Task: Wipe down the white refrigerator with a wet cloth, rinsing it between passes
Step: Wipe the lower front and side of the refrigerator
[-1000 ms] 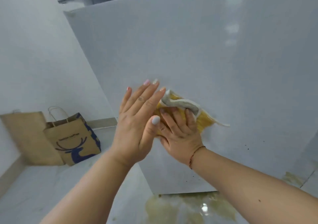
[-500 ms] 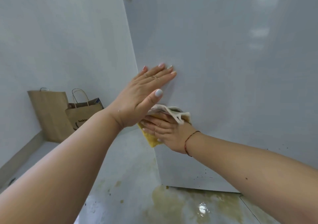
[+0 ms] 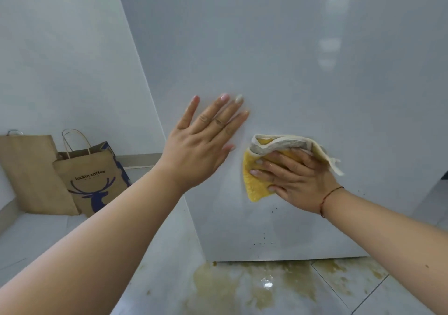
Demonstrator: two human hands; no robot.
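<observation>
Cloth: the crumpled yellow cloth with a pale grey-white backing point(image 3: 259, 181) lies flat against the lower part of the white, glossy refrigerator side panel point(image 3: 291, 60), low and right of centre.
Right hand: the right hand point(image 3: 298, 181) presses the cloth to the panel with fingers nearly straight, pointing left; cloth sticks out beyond the fingertips and above the knuckles.
Left hand: the left hand point(image 3: 201, 145) lies spread and flat on the panel, holding nothing, just left of the cloth and a little higher.
Dirt: small dark specks point(image 3: 274, 209) sit just below the cloth, so the wipe probably goes downward; the right hand is nearer.
Containers: two brown paper bags point(image 3: 89, 179) stand on the floor at far left; contents hidden.
</observation>
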